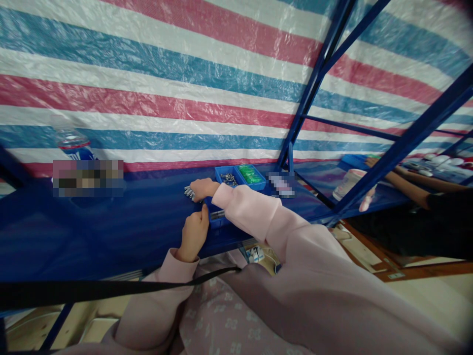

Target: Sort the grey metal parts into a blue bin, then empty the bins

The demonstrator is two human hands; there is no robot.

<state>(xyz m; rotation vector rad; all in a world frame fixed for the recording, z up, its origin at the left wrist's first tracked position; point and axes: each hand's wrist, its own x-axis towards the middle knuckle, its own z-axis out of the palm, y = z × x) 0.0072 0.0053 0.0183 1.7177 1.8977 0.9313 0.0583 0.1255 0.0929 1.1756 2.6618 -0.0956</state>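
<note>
We see R hand (198,189) w/ fingers curled over small grey metal parts (189,193), left of the bins on blue table (148,222); can't tell if it's clenched on them or just touching. L hand (194,233) is half-curled, thumb at left edge of near blue bin (219,222); can't tell if it grips. We note bin w/ metal bits (228,180) beside bin w/ green pcs (250,174), plus bottle (76,145) at far L.
</note>
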